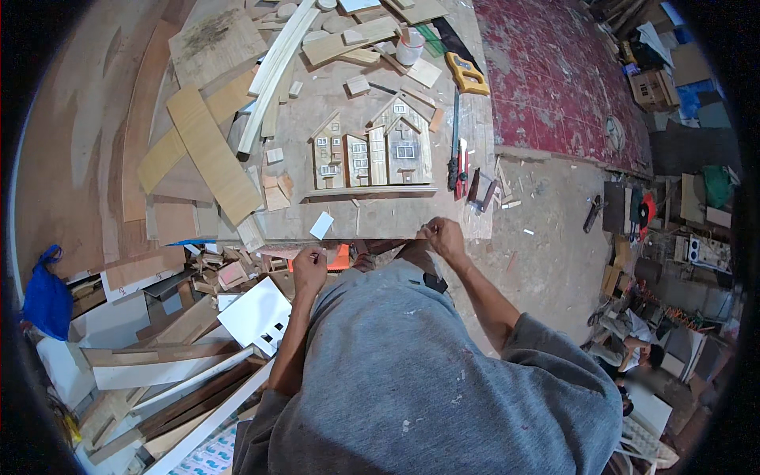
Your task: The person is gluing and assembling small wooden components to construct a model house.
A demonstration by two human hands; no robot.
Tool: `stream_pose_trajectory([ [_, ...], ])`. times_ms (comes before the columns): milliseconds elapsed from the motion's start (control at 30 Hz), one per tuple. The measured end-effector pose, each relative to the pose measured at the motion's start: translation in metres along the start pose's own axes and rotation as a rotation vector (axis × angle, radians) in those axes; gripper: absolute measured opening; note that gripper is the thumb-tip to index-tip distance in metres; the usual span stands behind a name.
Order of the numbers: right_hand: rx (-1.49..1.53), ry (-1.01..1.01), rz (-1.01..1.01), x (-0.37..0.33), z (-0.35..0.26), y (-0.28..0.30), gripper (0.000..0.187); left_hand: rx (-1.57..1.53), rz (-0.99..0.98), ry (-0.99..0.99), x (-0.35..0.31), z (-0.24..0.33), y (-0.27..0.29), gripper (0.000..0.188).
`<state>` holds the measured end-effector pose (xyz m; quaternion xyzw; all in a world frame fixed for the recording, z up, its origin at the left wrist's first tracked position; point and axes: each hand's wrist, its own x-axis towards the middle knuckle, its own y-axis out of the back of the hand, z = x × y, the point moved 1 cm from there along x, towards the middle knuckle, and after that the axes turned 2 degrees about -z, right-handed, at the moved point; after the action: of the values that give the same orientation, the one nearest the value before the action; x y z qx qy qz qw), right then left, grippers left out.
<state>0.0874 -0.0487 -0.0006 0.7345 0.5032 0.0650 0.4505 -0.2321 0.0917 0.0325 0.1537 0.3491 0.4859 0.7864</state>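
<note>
My left hand (309, 271) is closed, its fingers curled together just off the front edge of the worktable (380, 222). My right hand (445, 239) is pinched shut at the same edge, farther right. Whatever either hand may hold is too small or hidden to make out. Ahead of them lies a miniature wooden house facade (372, 152) with pointed gables and small windows, along a wooden strip. A small white card (321, 226) lies between the facade and my left hand.
Right of the facade are a utility knife (462, 162), a long dark-handled tool (454, 150) and a yellow-handled saw (467, 75). A white cup (409, 47) stands among wood offcuts. Crossed boards (210, 154) lie left. Scrap wood (182, 348) piles beside my left arm.
</note>
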Motion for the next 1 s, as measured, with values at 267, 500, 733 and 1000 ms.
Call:
stream_pose_trajectory([
  [267, -0.14, 0.001, 0.131, -0.005, -0.006, -0.022, 0.017, -0.002, -0.057, -0.065, 0.019, -0.001, -0.003, 0.013],
  [500, -0.091, 0.513, 0.16, 0.068, -0.09, 0.019, 0.011, -0.038, 0.03, -0.138, 0.012, -0.004, 0.003, 0.014],
  [733, -0.384, 0.636, -0.013, 0.125, -0.119, 0.009, 0.013, -0.038, 0.057, -0.023, 0.001, -0.006, 0.01, 0.011],
  [1000, -0.535, 0.651, -0.053, 0.139, -0.118, -0.001, 0.014, -0.052, 0.093, -0.018, 0.0, -0.019, 0.009, 0.014],
])
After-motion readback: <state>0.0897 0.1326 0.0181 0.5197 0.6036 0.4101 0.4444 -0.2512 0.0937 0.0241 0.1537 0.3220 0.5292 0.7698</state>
